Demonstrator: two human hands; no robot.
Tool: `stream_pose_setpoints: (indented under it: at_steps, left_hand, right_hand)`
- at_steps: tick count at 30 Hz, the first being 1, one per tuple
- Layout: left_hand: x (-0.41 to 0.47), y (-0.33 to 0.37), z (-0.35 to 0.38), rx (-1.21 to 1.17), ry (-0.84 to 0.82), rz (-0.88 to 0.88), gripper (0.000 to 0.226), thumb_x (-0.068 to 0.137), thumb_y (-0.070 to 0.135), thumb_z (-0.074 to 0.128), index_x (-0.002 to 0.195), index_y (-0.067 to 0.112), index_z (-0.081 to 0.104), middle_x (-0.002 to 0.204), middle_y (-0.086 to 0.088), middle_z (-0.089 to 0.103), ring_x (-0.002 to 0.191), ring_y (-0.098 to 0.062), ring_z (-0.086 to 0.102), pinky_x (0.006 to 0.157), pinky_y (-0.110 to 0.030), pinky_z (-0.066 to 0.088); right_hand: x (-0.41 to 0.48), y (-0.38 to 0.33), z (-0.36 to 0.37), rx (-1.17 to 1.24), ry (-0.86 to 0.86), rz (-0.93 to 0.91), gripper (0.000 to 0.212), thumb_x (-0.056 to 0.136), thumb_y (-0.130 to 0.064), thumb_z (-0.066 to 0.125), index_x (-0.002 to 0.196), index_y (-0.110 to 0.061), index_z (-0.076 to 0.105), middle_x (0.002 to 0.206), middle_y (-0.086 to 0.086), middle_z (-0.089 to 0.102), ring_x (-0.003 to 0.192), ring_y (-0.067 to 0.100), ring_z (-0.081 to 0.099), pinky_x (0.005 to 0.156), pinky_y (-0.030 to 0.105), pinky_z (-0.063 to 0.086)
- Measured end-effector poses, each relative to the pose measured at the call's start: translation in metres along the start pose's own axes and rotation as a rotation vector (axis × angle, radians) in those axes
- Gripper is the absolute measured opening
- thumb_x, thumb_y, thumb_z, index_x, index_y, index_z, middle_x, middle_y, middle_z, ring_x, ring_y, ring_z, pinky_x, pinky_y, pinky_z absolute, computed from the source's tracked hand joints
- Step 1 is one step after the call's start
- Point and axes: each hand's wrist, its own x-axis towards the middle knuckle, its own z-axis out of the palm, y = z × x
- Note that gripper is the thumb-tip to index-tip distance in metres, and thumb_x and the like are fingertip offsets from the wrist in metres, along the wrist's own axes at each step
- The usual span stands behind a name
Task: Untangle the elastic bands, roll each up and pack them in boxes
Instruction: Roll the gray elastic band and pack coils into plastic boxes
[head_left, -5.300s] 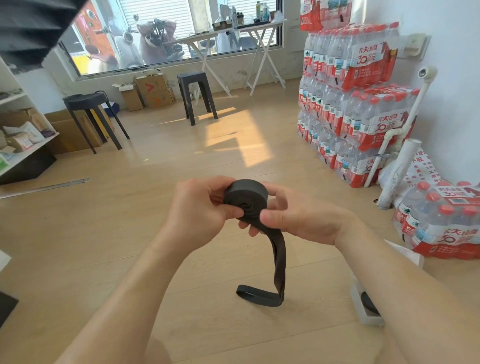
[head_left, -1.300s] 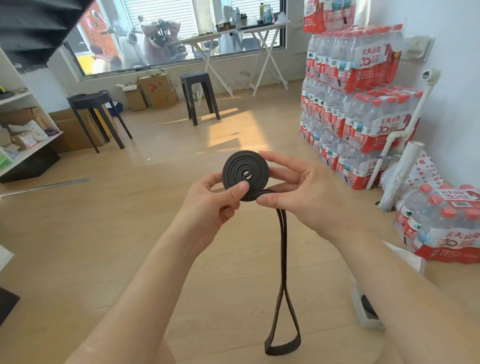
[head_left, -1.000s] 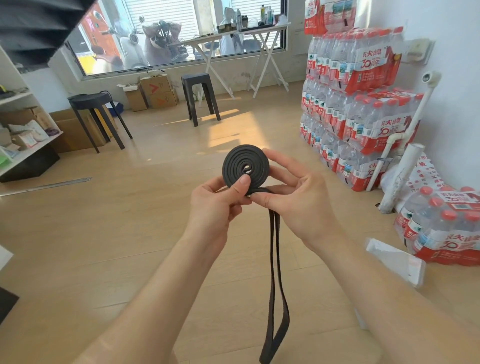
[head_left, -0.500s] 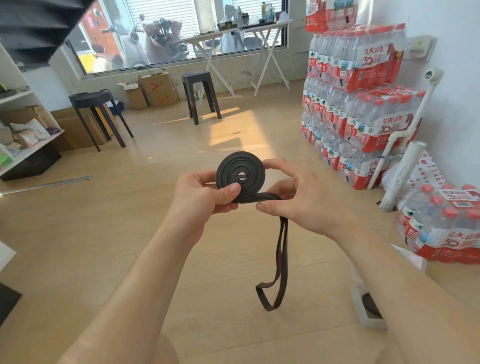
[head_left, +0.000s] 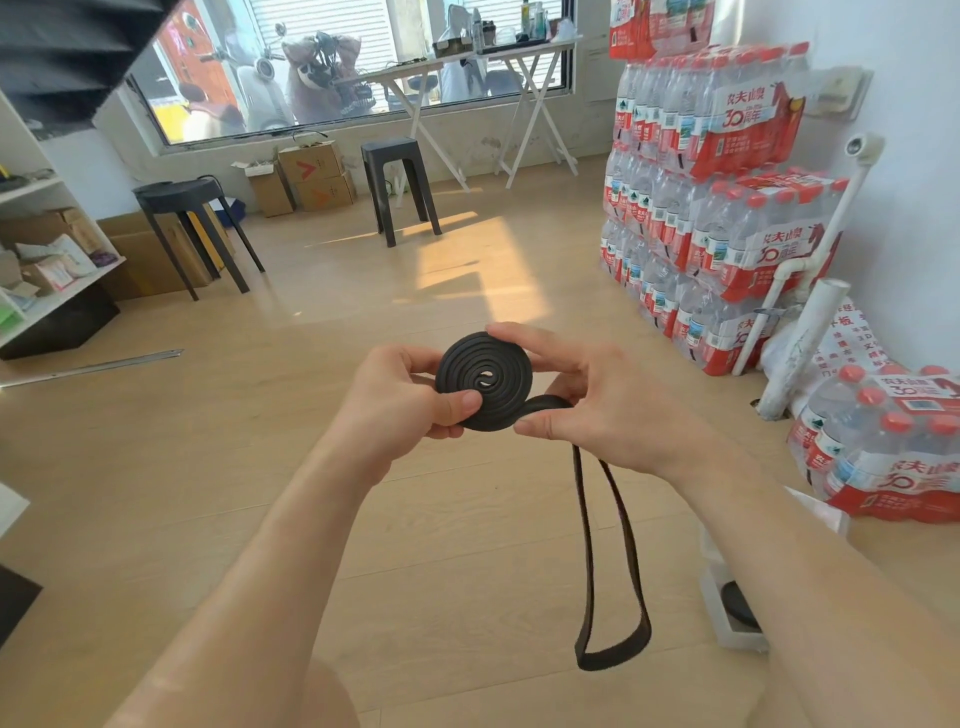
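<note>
Wood floor (head_left: 197, 467); left hand (head_left: 400, 397), right hand (head_left: 618, 410) pinch band coil (head_left: 484, 382).

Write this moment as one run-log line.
phase: rolling | left hand: pinches coil | right hand: holds coil rim | tail: hanging unrolled

A single camera sits on the person's head, facing forward and tilted down over a wooden floor (head_left: 260, 493). Its wide lens bows straight lines near the edges. Both forearms rise from the bottom edge. The left hand (head_left: 400, 400) and right hand (head_left: 608, 410) hold a rolled band (head_left: 484, 382) close to the lens at mid-frame, left of the stack of water bottles (head_left: 717, 208) and nearer than it. The window (head_left: 363, 67) lies far off, left of the stack, along the top edge. A white box (head_left: 727, 618) lies below the stack, almost under the camera.
</note>
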Motion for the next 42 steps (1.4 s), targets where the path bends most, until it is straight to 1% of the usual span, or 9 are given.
stream_pose_setpoints:
  at_steps: [5,9,13,15,18,23,26,35,42]
  left_hand:
    - [0.001,-0.003,-0.002,0.058,-0.050,-0.020,0.022,0.077,-0.003,0.072,0.091,0.014,0.071,0.076,-0.015,0.073,0.057,-0.019,0.061,0.064,-0.030,0.054]
    - [0.001,-0.009,-0.005,0.046,-0.093,-0.056,0.024,0.081,0.001,0.069,0.094,0.021,0.070,0.084,-0.014,0.073,0.071,-0.023,0.060,0.070,-0.030,0.051]
    - [0.000,-0.013,0.005,-0.309,-0.079,-0.114,0.032,0.080,0.013,0.070,0.112,0.013,0.064,0.084,-0.008,0.063,0.065,-0.016,0.048,0.057,-0.020,0.040]
    - [0.000,-0.011,0.016,-0.473,-0.025,-0.137,0.033,0.078,0.021,0.071,0.107,0.008,0.063,0.078,-0.003,0.062,0.056,-0.010,0.047,0.048,-0.016,0.039]
    - [0.000,-0.008,0.027,-0.551,0.036,-0.100,0.037,0.071,0.021,0.074,0.104,0.006,0.066,0.073,-0.003,0.063,0.053,-0.009,0.052,0.052,-0.018,0.043]
    - [0.000,-0.003,0.021,-0.464,0.143,-0.037,0.023,0.079,0.005,0.071,0.101,0.004,0.066,0.072,-0.006,0.070,0.053,-0.014,0.060,0.052,-0.021,0.050]
    - [-0.001,-0.002,0.017,-0.389,0.153,-0.007,0.025,0.077,0.002,0.072,0.102,0.004,0.065,0.068,-0.008,0.070,0.050,-0.017,0.059,0.051,-0.021,0.050]
    - [-0.001,0.000,0.006,-0.307,0.120,-0.007,0.024,0.076,0.000,0.072,0.098,0.007,0.065,0.073,-0.010,0.070,0.050,-0.017,0.061,0.051,-0.019,0.050]
    - [0.000,-0.001,-0.002,-0.143,0.053,0.011,0.027,0.073,-0.001,0.075,0.095,0.012,0.066,0.075,-0.012,0.073,0.054,-0.018,0.063,0.055,-0.023,0.055]
  right_hand:
    - [-0.003,-0.004,0.002,0.080,0.012,0.008,0.074,0.068,0.007,0.080,0.118,-0.042,0.057,0.101,-0.008,0.073,0.081,0.007,0.071,0.074,0.022,0.056]
    - [-0.005,-0.001,0.010,0.106,0.057,0.022,0.072,0.065,0.006,0.083,0.117,-0.038,0.059,0.092,0.001,0.075,0.080,0.009,0.073,0.075,0.020,0.055]
    - [-0.001,0.000,0.012,0.186,0.193,0.017,0.071,0.068,0.001,0.083,0.126,-0.031,0.056,0.097,0.002,0.075,0.080,0.010,0.073,0.074,0.020,0.055]
    - [0.000,-0.002,0.015,0.220,0.271,0.006,0.071,0.069,0.000,0.082,0.127,-0.029,0.055,0.097,0.002,0.075,0.080,0.010,0.073,0.075,0.021,0.056]
    - [0.001,-0.003,0.024,0.278,0.320,0.000,0.072,0.070,0.002,0.081,0.128,-0.030,0.054,0.098,0.003,0.075,0.080,0.014,0.074,0.076,0.025,0.057]
    - [-0.001,-0.007,0.023,0.117,0.220,-0.009,0.083,0.072,-0.008,0.083,0.131,-0.046,0.039,0.107,0.001,0.068,0.067,0.018,0.071,0.072,0.030,0.059]
    - [-0.002,-0.008,0.021,0.117,0.085,0.077,0.090,0.074,-0.004,0.077,0.132,-0.053,0.030,0.093,0.006,0.072,0.071,0.022,0.071,0.078,0.036,0.058]
    - [-0.002,-0.005,-0.001,0.016,-0.026,0.259,0.053,0.075,-0.010,0.073,0.117,-0.034,0.053,0.069,-0.003,0.067,0.064,0.009,0.058,0.070,0.027,0.046]
    - [-0.003,-0.004,-0.008,0.083,0.026,0.213,0.045,0.076,-0.008,0.077,0.111,-0.031,0.063,0.072,0.003,0.072,0.064,0.006,0.062,0.074,0.023,0.047]
